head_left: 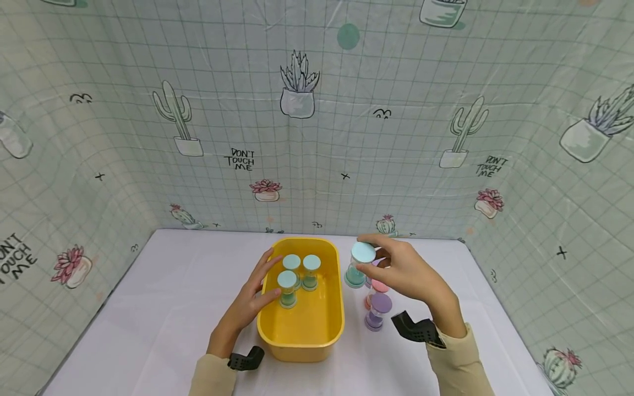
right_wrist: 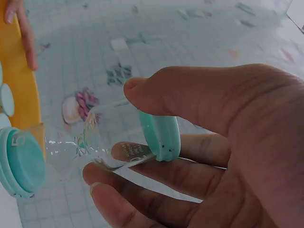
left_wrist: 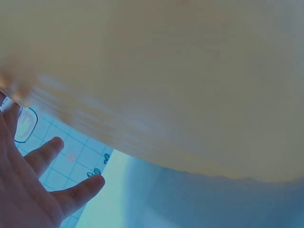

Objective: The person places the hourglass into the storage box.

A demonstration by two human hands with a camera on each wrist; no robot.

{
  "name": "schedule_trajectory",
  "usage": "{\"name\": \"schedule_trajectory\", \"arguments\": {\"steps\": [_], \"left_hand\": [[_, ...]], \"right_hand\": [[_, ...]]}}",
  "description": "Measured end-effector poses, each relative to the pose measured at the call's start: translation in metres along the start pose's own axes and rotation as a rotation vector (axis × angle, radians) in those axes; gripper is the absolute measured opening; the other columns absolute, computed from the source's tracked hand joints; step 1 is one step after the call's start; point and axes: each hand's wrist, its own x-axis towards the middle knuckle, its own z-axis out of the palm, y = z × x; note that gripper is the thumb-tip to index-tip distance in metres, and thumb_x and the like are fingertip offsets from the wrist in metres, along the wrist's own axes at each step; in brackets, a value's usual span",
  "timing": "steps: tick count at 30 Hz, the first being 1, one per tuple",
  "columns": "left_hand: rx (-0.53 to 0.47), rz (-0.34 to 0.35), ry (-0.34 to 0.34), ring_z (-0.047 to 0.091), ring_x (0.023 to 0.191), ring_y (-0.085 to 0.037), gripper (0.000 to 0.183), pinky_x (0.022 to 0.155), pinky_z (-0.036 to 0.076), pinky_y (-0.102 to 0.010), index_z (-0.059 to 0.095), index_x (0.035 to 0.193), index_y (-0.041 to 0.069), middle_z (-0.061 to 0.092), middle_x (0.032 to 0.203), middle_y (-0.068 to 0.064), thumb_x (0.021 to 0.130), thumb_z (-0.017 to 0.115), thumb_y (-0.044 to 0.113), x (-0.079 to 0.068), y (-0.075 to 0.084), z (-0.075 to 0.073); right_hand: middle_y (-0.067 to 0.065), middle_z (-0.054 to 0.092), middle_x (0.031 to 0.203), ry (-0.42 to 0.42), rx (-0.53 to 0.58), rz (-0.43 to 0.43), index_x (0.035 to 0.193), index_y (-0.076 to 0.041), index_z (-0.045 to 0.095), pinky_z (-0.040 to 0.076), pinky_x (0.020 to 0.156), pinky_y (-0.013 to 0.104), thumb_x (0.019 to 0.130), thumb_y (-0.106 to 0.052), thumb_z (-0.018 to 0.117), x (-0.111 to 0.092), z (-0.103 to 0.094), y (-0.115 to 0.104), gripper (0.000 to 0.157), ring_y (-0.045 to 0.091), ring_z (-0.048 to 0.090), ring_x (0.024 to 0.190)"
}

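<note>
**Right hand has a teal timer pinched beside the yellow bin**

And here on my feed, the right hand (head_left: 408,269) has its grip closed around a teal-capped sand timer (head_left: 363,253), thumb on one side of the cap, fingers on the other! That timer leans a little, just right of the yellow bin (head_left: 300,352), toward the worktop's back edge; whether its base touches the white worktop (head_left: 173,308), I can't tell. From the right wrist I read a 5 on its clear glass.

Across to the left hand (head_left: 242,305): fingers spread at the bin's left rim, nothing in that grip. Its thumb is right by the nearest of three teal-capped timers (head_left: 287,280) standing in the bin's far half; contact, I can't call.

Between bin and right worktop edge, I've got a purple timer (head_left: 381,303) upright, a pink timer (head_left: 380,286) behind it, partly covered by the right hand, and another purple one mostly hidden. Behind it all, cactus-print cloth (head_left: 317,148)!
</note>
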Motion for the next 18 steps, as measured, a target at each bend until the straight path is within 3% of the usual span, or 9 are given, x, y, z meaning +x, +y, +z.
{"name": "schedule_trajectory", "arguments": {"steps": [9,18], "left_hand": [[-0.012,0.003,0.002,0.013,0.157,-0.048,0.064,0.108,0.028,-0.083,0.040,0.158,0.014,0.010,0.174,-0.011,0.098,0.058,0.022,0.001,-0.001,0.002],[-0.009,0.002,0.003,0.012,0.157,-0.048,0.064,0.107,0.025,-0.086,0.040,0.158,0.015,0.010,0.174,-0.010,0.098,0.058,0.019,0.001,-0.001,0.002]], "right_hand": [[0.002,0.070,0.115,-0.198,-0.004,-0.088,0.132,-0.007,0.062,0.061,0.082,0.027,0.093,-0.021,0.076,0.028,0.019,-0.015,0.044,0.015,0.069,0.096],[0.000,0.070,0.117,-0.310,-0.034,-0.106,0.131,-0.009,0.064,0.060,0.083,0.024,0.094,-0.023,0.076,0.051,0.033,-0.021,0.042,0.014,0.068,0.098]]}}
